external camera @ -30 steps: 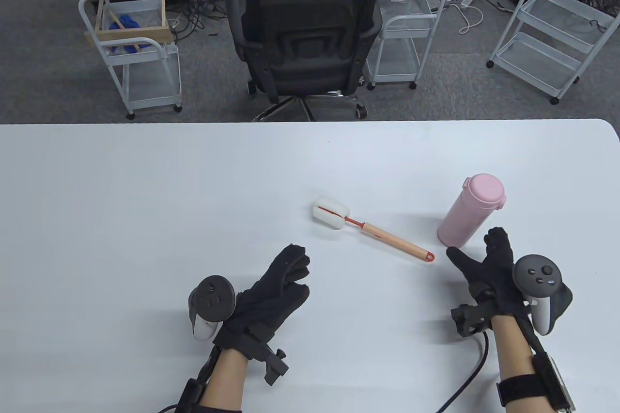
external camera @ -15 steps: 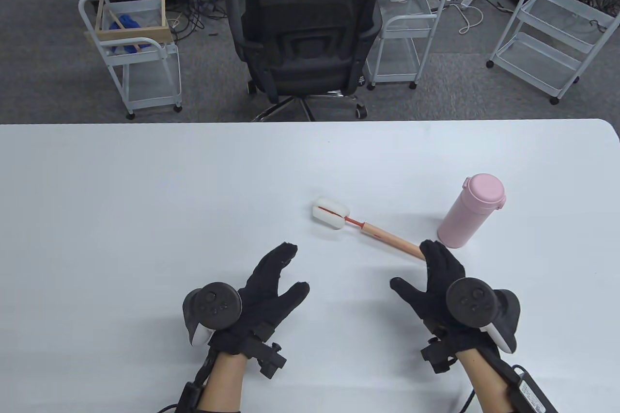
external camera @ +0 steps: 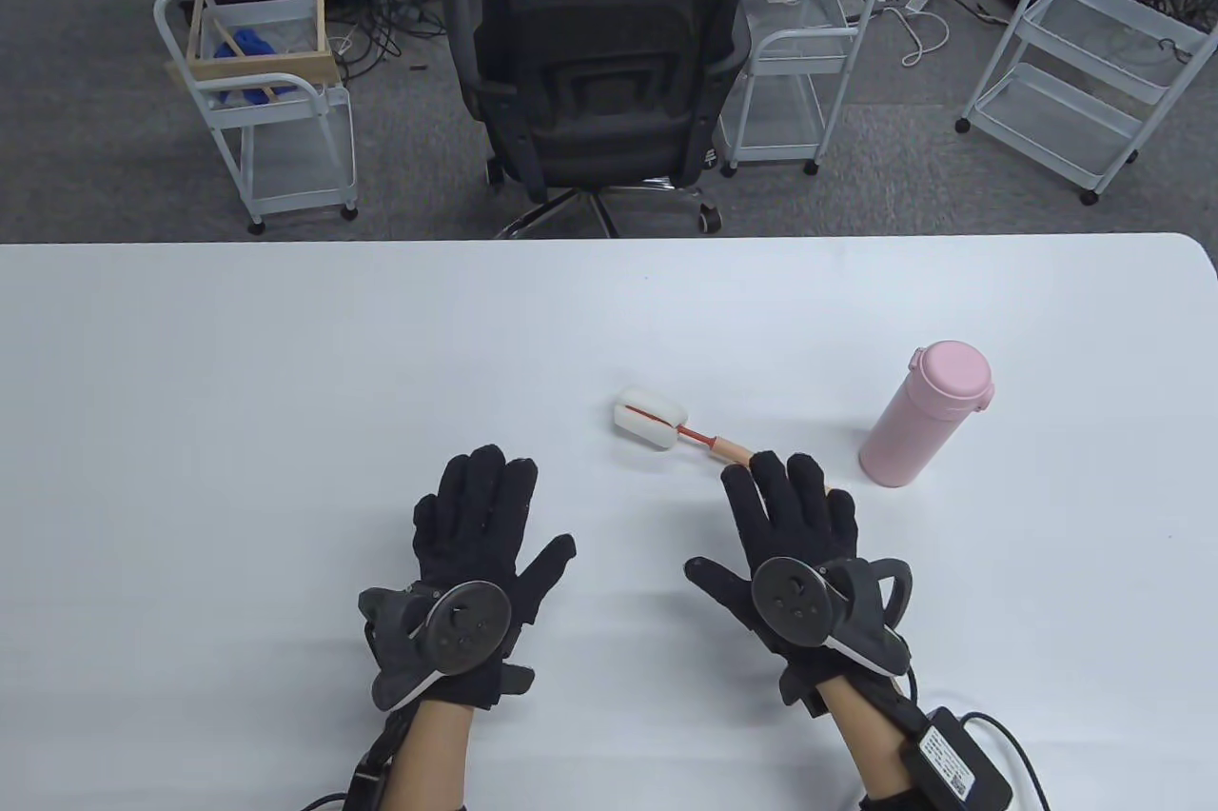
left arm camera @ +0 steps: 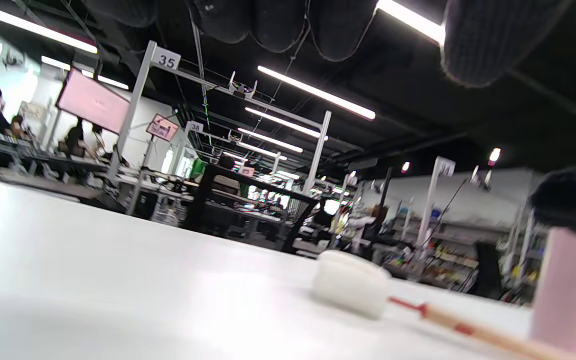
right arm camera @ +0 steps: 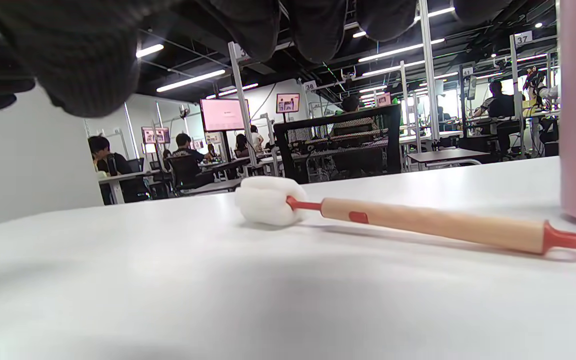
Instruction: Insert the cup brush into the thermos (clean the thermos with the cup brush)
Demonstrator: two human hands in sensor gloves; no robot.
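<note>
Table view shows the right hand (external camera: pixel 795 525) flat and palm down, fingers spread out, hanging over the back part of the brush (external camera: pixel 704 441) handle. It holds nothing. From the right wrist view the fingers (right arm camera: pixel 313 25) are up above the handle with a gap under them, so I think the hand is not touching the brush. The left hand (external camera: pixel 481 530) is also flat, with its fingers spread, over the table (external camera: pixel 285 373), and it holds nothing too. I cannot tell if it rests on the table or floats just above it. The brush lies flat on the table between the 2 hands and the bottle (external camera: pixel 925 413). Its white sponge head (right arm camera: pixel 267 201) points away from the person, and the red loop (right arm camera: pixel 565 241) at the other end points toward the bottle. The brush looks light. Its handle looks hard and stiff, like wood, and the sponge looks soft and squishy. The best place to hold it is the middle or back of the handle, not the sponge, so the soft end can go in first. The pink bottle stands up, near the right hand and just past the loop end of the brush. Its lid looks shut, so I think it must be opened before the brush can go in. The bottle looks smooth and may slip or tip if bumped.
</note>
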